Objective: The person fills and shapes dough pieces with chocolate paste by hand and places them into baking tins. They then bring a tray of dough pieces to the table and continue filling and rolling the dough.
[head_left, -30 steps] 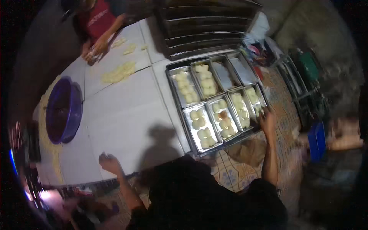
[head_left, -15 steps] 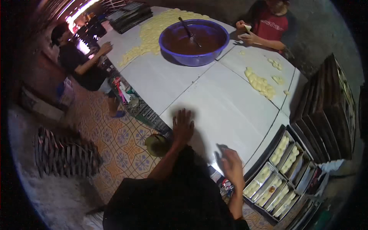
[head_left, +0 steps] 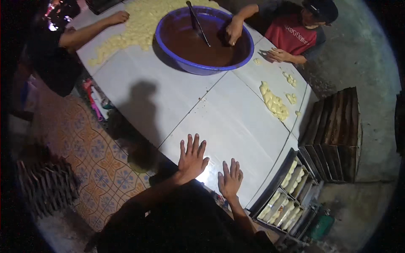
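My left hand (head_left: 192, 160) is held palm down with fingers spread at the near edge of the white tiled table (head_left: 219, 122). Just to its right, my right hand (head_left: 230, 179) is likewise stretched out flat and holds nothing. Whether either palm touches the tiles is hard to tell. Farther off stands a purple basin (head_left: 202, 69) of brown filling, with a dark-handled spoon (head_left: 198, 23) leaning in it. Pale dough pieces (head_left: 274, 103) lie to the right, and many more dough pieces (head_left: 126, 38) spread behind the basin's left side.
Close on my right is a black tray (head_left: 252, 211) with metal tins of shaped dough. Beyond it, dark trays (head_left: 331, 135) are stacked on edge. A co-worker in a red shirt (head_left: 291, 33) reaches into the basin; another person's arm (head_left: 88, 31) rests on the table's far left.
My hands have come closer together, the right one now flattened over the table. The red-shirted co-worker has put a hand into the basin. The view has shifted.
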`<control>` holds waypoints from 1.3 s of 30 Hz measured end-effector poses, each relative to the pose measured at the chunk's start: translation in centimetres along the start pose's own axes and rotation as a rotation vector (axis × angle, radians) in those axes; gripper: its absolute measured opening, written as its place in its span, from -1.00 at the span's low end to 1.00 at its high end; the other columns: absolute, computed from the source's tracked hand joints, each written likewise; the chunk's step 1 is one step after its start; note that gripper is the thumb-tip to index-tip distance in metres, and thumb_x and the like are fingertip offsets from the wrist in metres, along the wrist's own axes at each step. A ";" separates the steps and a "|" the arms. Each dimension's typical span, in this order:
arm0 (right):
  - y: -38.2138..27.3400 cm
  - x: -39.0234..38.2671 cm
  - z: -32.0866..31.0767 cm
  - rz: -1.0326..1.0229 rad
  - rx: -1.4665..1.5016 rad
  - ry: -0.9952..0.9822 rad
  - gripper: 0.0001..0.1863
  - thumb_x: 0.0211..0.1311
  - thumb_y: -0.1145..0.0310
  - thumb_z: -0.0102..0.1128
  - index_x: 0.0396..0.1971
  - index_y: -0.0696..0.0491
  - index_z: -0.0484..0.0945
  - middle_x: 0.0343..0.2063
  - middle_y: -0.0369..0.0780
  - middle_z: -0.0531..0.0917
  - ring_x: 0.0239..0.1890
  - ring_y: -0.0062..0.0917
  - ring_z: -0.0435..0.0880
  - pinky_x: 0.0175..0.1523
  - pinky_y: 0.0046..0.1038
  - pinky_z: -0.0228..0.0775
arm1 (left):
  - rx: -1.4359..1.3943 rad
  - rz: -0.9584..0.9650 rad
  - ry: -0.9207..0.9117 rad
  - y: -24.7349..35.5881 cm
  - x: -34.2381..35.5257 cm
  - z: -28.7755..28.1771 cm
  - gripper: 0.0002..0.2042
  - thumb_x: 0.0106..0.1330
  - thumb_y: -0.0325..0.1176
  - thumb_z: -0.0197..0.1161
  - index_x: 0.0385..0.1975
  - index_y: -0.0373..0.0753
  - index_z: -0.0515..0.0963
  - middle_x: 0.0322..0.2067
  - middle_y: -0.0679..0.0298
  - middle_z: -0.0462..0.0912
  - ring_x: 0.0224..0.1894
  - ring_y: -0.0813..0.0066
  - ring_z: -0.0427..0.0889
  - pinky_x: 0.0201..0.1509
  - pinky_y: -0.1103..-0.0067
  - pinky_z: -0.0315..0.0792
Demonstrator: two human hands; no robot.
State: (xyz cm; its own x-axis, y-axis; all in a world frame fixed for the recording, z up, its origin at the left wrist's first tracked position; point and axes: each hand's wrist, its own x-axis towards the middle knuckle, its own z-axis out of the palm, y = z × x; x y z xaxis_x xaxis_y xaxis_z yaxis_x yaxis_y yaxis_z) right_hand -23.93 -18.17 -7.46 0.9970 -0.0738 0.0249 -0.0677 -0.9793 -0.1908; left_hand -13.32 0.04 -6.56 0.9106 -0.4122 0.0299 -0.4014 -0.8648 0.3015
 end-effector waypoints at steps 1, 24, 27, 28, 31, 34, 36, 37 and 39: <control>-0.4 0.5 0.1 0.042 -0.010 0.032 -0.48 0.25 0.10 0.05 0.22 -0.12 0.36 0.32 -0.06 0.21 0.36 -0.11 0.12 0.29 -0.05 -0.02 | -0.019 0.084 -0.017 -0.6 0.5 -0.2 -0.38 0.29 0.00 0.02 0.26 -0.26 0.26 0.35 -0.15 -0.01 0.41 -0.18 -0.11 0.35 -0.09 -0.18; 0.0 1.9 0.3 -0.051 0.196 0.125 -0.33 0.13 0.35 0.11 0.26 0.18 0.19 0.27 0.10 0.22 0.32 -0.02 0.15 0.32 -0.10 -0.04 | -0.067 0.014 0.171 0.8 -0.6 1.4 -0.53 0.24 -0.16 0.10 0.14 -0.18 0.38 0.28 0.06 0.23 0.35 0.00 0.13 0.35 0.16 0.05; -0.8 2.3 -0.8 -0.061 0.181 0.086 -0.24 0.15 0.38 0.13 0.32 0.23 0.02 0.28 0.07 0.21 0.31 -0.04 0.18 0.32 -0.13 -0.01 | -0.125 -0.064 0.275 1.3 -0.1 0.3 -0.47 0.28 -0.10 0.02 0.25 -0.13 0.29 0.34 -0.06 0.09 0.38 -0.12 0.02 0.39 0.15 -0.05; -0.1 2.5 -0.4 -0.121 0.116 0.119 -0.29 0.20 0.35 0.08 0.32 0.23 0.05 0.29 0.07 0.21 0.32 -0.05 0.17 0.32 -0.13 -0.02 | -0.105 -0.084 0.251 1.5 0.2 0.1 -0.45 0.28 -0.07 0.01 0.27 -0.10 0.27 0.35 -0.10 0.05 0.40 -0.15 -0.04 0.40 0.14 -0.10; 1.0 2.3 0.6 -0.168 -0.003 0.149 -0.35 0.28 0.29 -0.01 0.31 0.23 0.09 0.29 0.07 0.22 0.33 -0.07 0.16 0.32 -0.12 -0.03 | -0.117 -0.122 0.123 2.2 0.6 0.5 -0.41 0.29 0.01 -0.03 0.33 -0.03 0.22 0.39 -0.10 -0.09 0.42 -0.18 -0.16 0.43 0.13 -0.22; -0.3 2.3 0.5 -0.085 0.155 0.130 -0.47 0.36 0.20 -0.11 0.25 0.16 0.27 0.28 0.06 0.23 0.36 -0.07 0.12 0.33 -0.09 -0.08 | -0.095 -0.117 0.146 1.3 -0.7 0.7 -0.42 0.34 0.00 -0.08 0.34 -0.08 0.19 0.39 -0.07 -0.09 0.44 -0.10 -0.20 0.44 0.16 -0.23; -1.1 2.2 1.0 -0.088 0.155 0.128 -0.52 0.35 0.24 -0.10 0.19 0.17 0.37 0.26 0.09 0.26 0.33 -0.03 0.16 0.33 -0.09 -0.05 | -0.056 -0.084 0.154 0.7 -2.8 1.2 -0.40 0.35 -0.01 -0.08 0.34 -0.17 0.16 0.39 -0.03 -0.04 0.44 -0.04 -0.16 0.46 0.16 -0.28; -1.6 2.1 1.0 -0.139 0.184 0.189 -0.55 0.33 0.27 -0.09 0.13 0.20 0.42 0.23 0.11 0.30 0.28 -0.01 0.24 0.32 -0.12 0.03 | -0.022 -0.076 0.150 0.7 -4.5 1.7 -0.40 0.35 -0.02 -0.08 0.33 -0.20 0.16 0.39 -0.02 -0.02 0.44 -0.01 -0.15 0.46 0.17 -0.29; -1.2 1.9 2.1 -0.131 0.206 0.236 -0.56 0.33 0.30 -0.07 0.12 0.22 0.42 0.20 0.12 0.34 0.25 -0.01 0.31 0.27 -0.16 0.14 | -0.284 0.010 0.115 0.3 -9.2 1.9 -0.41 0.26 -0.17 0.04 0.29 -0.26 0.21 0.38 0.12 0.07 0.44 0.19 -0.03 0.47 0.16 -0.31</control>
State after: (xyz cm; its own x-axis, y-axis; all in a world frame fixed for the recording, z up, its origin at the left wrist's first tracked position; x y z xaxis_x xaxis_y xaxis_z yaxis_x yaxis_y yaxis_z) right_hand -21.91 -16.74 -9.22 0.9586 -0.0149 0.2845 0.0940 -0.9263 -0.3649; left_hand -21.99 2.98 -8.58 0.9184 -0.3713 0.1367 -0.3815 -0.7395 0.5547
